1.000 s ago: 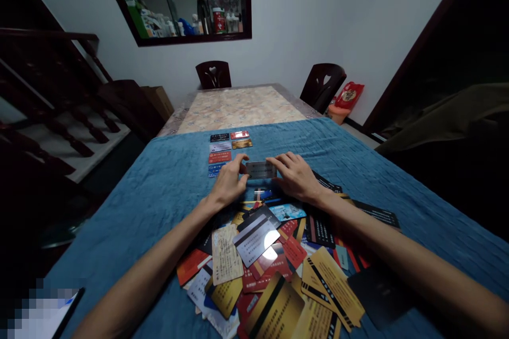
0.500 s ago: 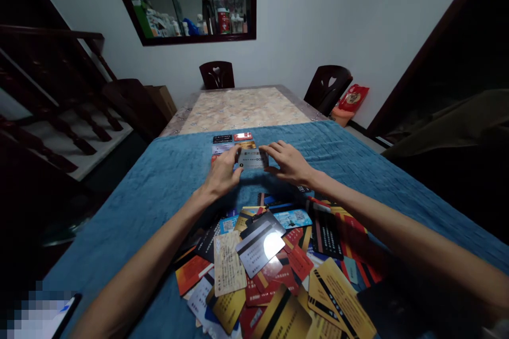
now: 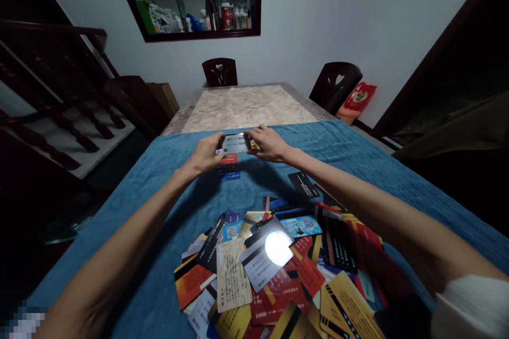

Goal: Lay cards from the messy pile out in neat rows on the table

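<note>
Your grip: left hand [image 3: 205,153] and right hand [image 3: 271,145] pinch 1 gray card [image 3: 235,143]; dipping too low might bump the red card [image 3: 230,159].

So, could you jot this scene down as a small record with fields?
Left hand: holds silver-grey printed card at its left end
Right hand: holds the same card at its right end
Just nearer: red card, then blue card
Nearest: jumbled card pile
Surface: table, near part under blue cloth
Beyond: dark-framed display cabinet
</note>
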A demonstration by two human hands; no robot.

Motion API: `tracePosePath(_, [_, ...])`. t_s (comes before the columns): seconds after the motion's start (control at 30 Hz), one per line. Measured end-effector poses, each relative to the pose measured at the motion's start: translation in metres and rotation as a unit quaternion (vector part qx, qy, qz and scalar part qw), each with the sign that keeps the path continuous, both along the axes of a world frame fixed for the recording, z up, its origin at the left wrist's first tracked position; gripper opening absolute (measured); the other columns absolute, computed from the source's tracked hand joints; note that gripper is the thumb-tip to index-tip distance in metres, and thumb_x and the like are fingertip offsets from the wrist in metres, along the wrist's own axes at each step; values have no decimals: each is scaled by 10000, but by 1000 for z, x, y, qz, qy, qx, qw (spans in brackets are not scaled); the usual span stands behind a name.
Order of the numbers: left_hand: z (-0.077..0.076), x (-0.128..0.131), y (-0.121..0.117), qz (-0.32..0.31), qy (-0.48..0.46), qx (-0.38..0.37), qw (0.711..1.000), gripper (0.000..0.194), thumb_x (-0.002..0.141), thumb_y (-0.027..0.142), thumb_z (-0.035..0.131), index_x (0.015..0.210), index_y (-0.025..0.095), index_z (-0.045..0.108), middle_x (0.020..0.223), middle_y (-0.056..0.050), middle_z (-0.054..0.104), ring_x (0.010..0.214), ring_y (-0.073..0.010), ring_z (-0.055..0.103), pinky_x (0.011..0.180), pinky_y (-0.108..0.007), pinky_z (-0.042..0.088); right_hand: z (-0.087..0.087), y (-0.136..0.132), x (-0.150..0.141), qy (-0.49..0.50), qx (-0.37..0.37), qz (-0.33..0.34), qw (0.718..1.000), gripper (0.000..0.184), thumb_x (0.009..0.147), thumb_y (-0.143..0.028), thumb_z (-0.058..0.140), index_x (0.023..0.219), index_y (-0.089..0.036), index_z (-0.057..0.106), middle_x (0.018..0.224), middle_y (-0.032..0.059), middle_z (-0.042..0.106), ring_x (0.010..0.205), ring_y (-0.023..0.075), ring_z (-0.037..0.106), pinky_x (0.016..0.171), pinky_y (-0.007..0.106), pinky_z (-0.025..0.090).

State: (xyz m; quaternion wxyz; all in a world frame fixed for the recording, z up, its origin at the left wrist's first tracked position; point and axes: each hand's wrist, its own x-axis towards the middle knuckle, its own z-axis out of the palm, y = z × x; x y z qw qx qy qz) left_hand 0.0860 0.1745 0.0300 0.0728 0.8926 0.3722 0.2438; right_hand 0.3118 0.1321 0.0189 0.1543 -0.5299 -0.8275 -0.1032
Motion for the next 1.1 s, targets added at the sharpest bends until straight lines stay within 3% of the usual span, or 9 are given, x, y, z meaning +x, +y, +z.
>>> tracePosePath(0.23, [-7,-5,40,26,2,-24,999,296,661,178,649,956,155,667,776,-38,670,709,-186,603,718,-287,500,-2,31,-17,-20,-34,-23,999,428,868,-320,639,1250,-144,558,1232,163,624,1128,320,488,813,393,432])
tracePosePath(0.57, [-18,-9,71,12,59,-45,997,223,643,172,670,862,139,647,760,-27,639,734,-191,592,708,-282,465,-13,61,-26,-24,-92,-58,994,462,870,-412,628,1269,-192,553,1291,144,593,1191,330,454,840,389,426])
tracePosePath(0.9, [-34,-7,95,25,132,-43,990,263,676,174,622,932,123,658,804,-59,658,773,-223,619,713,-297,461,-22,85,-34,-47,-130,-71,988,452,851,-401,611,1250,-188,601,1292,167,601,1205,359,456,897,448,419])
tracePosePath(1.1, [-39,-4,100,22,189,-45,981,314,693,168,607,996,109,667,941,-101,688,869,-247,634,783,-325,502,-30,91,-35,-60,-149,-74,984,468,835,-400,611,1254,-191,617,1324,167,598,1230,376,440,908,466,423])
